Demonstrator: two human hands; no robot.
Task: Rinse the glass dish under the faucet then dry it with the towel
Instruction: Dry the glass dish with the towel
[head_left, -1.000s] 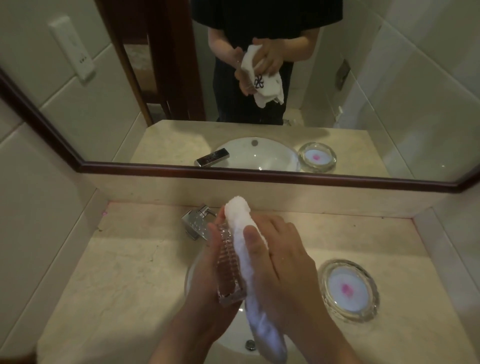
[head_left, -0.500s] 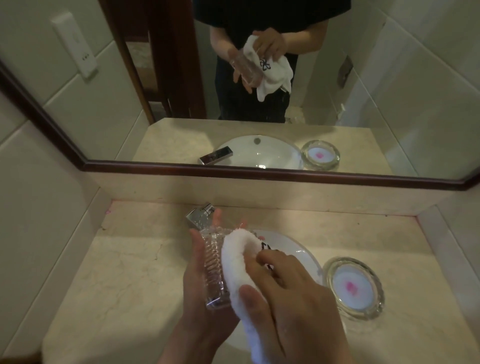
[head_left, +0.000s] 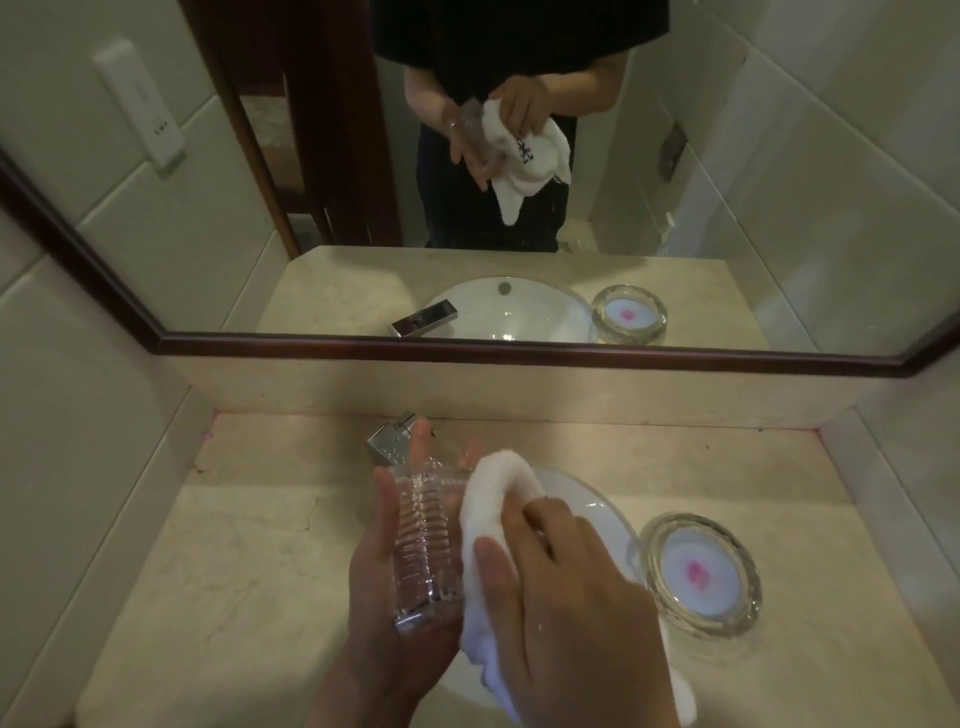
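A clear ribbed glass dish (head_left: 423, 540) stands on edge in my left hand (head_left: 387, 597), which cups it from behind with thumb on its left rim. My right hand (head_left: 566, 597) grips a white towel (head_left: 493, 499) and presses it against the dish's right face. Both hands are over the white sink basin (head_left: 597, 506). The chrome faucet (head_left: 389, 441) is just beyond my left fingertips; no water runs from it.
A second round glass dish (head_left: 698, 574) with a pink spot sits on the marble counter (head_left: 223, 571) right of the basin. A mirror (head_left: 519, 208) above the backsplash reflects me, the towel and the sink. Tiled walls close in on both sides.
The towel and my right hand have shifted from the dish's upper edge down across its right face. The dish has turned a little in my left hand.
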